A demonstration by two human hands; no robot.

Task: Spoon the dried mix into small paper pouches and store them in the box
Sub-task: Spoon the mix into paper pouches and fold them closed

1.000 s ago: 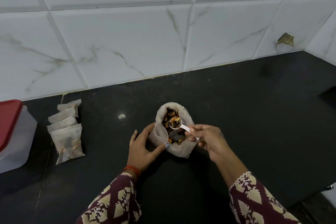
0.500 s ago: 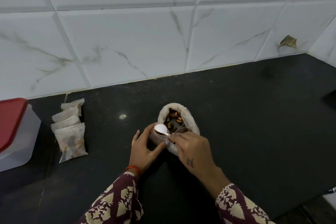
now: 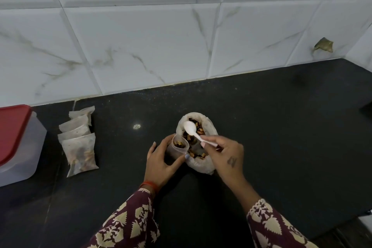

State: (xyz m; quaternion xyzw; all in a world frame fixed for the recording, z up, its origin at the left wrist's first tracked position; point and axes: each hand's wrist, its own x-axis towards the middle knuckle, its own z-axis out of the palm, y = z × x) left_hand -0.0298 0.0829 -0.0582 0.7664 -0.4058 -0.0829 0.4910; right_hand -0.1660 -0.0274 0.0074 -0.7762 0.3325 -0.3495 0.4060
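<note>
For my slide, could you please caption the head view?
Left hand steadies an open pouch while right hand holds a spoon over the bag of dried mix.

We see a wall (image 3: 141, 46) of large white tiles with grey-brown marble veins, set in grey grout lines that run slanted across the view. Near its right end one tile has a chipped brown hole (image 3: 323, 44). Below the wall lies a black speckled desk (image 3: 281, 127), with a small bright glint of light (image 3: 137, 126) on it. At the far right a second tiled wall (image 3: 362, 50) meets the first in a corner
</note>
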